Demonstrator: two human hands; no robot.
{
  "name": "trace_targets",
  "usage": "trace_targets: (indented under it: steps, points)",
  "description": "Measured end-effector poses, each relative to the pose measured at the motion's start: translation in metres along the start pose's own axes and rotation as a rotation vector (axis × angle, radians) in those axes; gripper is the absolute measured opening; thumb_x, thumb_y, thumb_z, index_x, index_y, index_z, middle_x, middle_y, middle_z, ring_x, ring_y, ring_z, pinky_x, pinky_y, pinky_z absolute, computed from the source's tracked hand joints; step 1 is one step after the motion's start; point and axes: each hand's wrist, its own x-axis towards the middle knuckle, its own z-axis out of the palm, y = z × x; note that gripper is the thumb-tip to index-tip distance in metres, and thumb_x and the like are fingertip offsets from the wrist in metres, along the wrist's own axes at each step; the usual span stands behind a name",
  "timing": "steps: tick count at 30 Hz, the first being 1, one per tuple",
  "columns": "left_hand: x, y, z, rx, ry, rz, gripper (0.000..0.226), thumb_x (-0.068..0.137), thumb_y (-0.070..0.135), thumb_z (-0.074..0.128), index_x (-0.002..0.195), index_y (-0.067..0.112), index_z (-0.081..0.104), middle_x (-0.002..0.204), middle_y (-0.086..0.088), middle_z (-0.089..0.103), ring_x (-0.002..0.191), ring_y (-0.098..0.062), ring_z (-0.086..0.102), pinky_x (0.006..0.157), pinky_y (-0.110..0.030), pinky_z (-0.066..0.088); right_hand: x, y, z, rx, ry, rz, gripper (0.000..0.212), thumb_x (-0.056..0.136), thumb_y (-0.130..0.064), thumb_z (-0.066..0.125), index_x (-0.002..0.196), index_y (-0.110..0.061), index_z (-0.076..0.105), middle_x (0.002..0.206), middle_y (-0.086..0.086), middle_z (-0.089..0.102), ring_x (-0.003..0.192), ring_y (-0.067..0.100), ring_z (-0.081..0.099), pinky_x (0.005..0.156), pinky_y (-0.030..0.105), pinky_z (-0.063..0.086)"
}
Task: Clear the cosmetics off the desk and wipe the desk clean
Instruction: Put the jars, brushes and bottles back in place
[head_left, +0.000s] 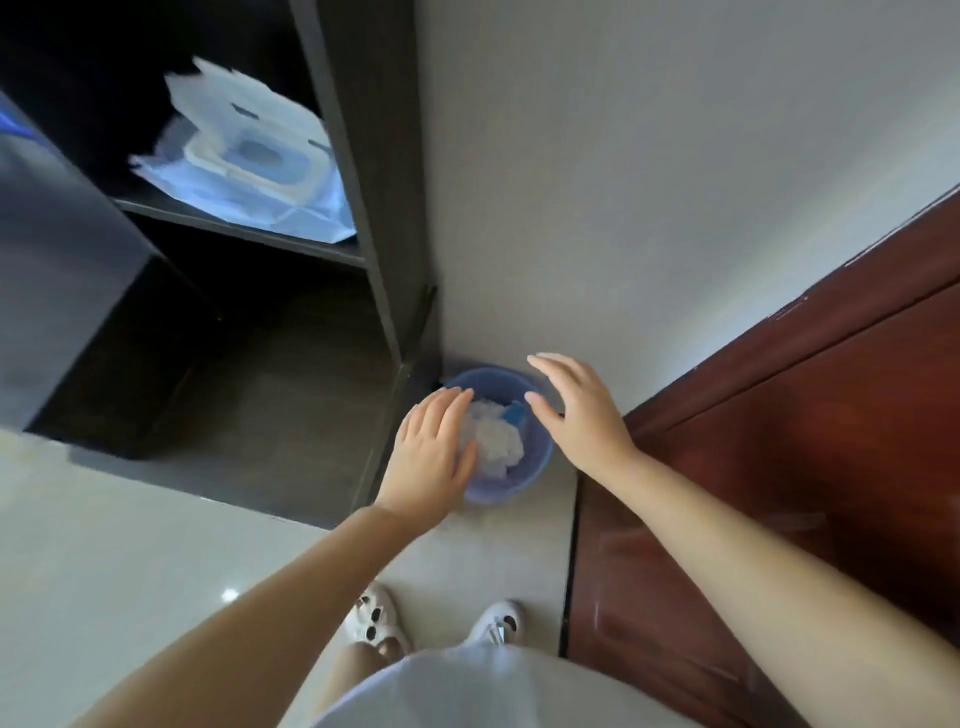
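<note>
A small blue waste bin (535, 470) stands on the floor in the corner between the dark shelf unit and the wall. Crumpled white tissue (493, 441) fills it, with a blue scrap (517, 414) on top. My left hand (434, 454) hovers flat over the bin's left rim, fingers apart, holding nothing. Over the bin's right rim, my right hand (579, 413) is spread open and empty. The desk and the cosmetics are out of view.
A dark shelf unit (363, 218) rises on the left, holding a white and blue bag (244, 161). A reddish wooden door (779, 441) stands on the right. Pale floor tiles (130, 561) lie below, with my white shoes (374, 618) near the bottom.
</note>
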Motion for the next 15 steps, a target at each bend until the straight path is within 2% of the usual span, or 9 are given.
trace_targets:
  steps: [2,6,8,11,15]
  points:
    - [-0.006,-0.004,-0.035,0.014,0.021,-0.011,0.051,0.084,0.031,0.041,0.13,0.009,0.044,0.13,-0.013,0.053,0.123,-0.027,0.042,0.106,-0.037,0.032,0.001,-0.029,-0.01,0.019,0.041,-0.053,0.04,0.087,-0.023,0.057,0.125,-0.009,0.055,0.127,0.009,0.057,0.118,0.025,0.051,0.102,0.035,0.037]
    - [-0.013,-0.027,-0.097,0.059,0.05,-0.024,0.059,0.085,0.04,0.03,0.134,0.01,0.042,0.137,-0.009,0.047,0.128,-0.026,0.04,0.107,-0.033,0.017,0.005,-0.084,-0.011,0.049,0.081,-0.111,0.04,0.09,-0.022,0.057,0.129,-0.015,0.052,0.131,0.003,0.054,0.121,0.018,0.046,0.104,0.032,0.037]
    - [-0.011,-0.047,-0.129,0.068,0.075,0.005,0.058,0.085,0.04,0.031,0.135,0.012,0.041,0.138,-0.007,0.046,0.129,-0.024,0.039,0.109,-0.035,0.02,0.012,-0.12,-0.007,0.06,0.109,-0.134,0.04,0.09,-0.027,0.053,0.129,-0.016,0.052,0.131,0.001,0.054,0.12,0.011,0.043,0.104,0.023,0.032]
    - [-0.009,-0.081,-0.18,0.052,0.127,0.077,0.054,0.086,0.037,0.038,0.134,0.012,0.041,0.135,-0.008,0.049,0.125,-0.019,0.039,0.106,-0.041,0.034,0.026,-0.179,0.001,0.057,0.144,-0.195,0.044,0.089,-0.036,0.045,0.127,-0.013,0.054,0.128,0.003,0.055,0.117,0.005,0.04,0.102,0.009,0.022]
    - [-0.006,-0.123,-0.26,0.003,0.194,0.181,0.052,0.087,0.036,0.041,0.135,0.014,0.037,0.136,-0.006,0.047,0.126,-0.014,0.035,0.107,-0.026,0.027,0.046,-0.253,0.006,0.08,0.278,-0.223,0.047,0.088,-0.04,0.042,0.126,-0.016,0.054,0.126,-0.007,0.051,0.117,-0.007,0.037,0.102,0.002,0.02]
